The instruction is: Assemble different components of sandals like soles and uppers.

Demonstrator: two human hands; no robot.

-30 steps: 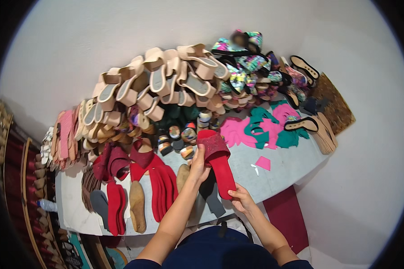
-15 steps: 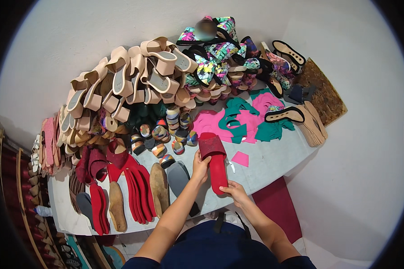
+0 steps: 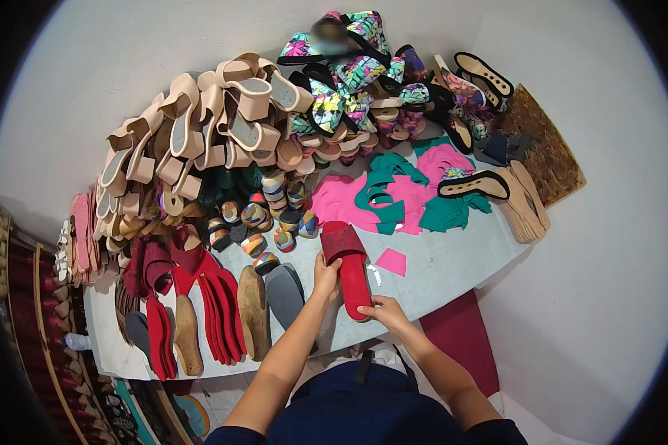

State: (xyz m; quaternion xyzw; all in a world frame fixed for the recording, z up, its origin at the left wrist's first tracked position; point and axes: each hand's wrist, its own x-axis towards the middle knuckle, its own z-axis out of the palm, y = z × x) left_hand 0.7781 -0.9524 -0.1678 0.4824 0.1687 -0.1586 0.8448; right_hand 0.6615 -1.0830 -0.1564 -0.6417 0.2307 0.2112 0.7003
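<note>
Both my hands hold one red slide sandal point(image 3: 356, 285) above the table's front edge, its strap end pointing away from me. My left hand point(image 3: 325, 278) grips its left side just below the wide dark red strap. At the heel, my right hand point(image 3: 382, 310) pinches the sole between thumb and fingers. Left of the sandal lies a grey sole point(image 3: 284, 293), partly behind my left forearm. Beyond that are a wooden shoe last point(image 3: 254, 311), a stack of red soles point(image 3: 221, 315) and a second wooden last point(image 3: 188, 334). A pink scrap point(image 3: 392, 261) lies just right of the sandal.
Beige heeled sandals point(image 3: 189, 119) are heaped along the wall, with patterned fabric sandals point(image 3: 341, 93) beside them. Pink and green cut pieces point(image 3: 393, 193) spread over the table point(image 3: 453, 252). Multicoloured heels point(image 3: 256, 215) stand mid-table. Tan soles point(image 3: 523, 208) and a brown board point(image 3: 545, 148) are at the right.
My view has shifted slightly. The red sandal stays in both hands with nearly the same tilt, and my grip on it looks unchanged.
</note>
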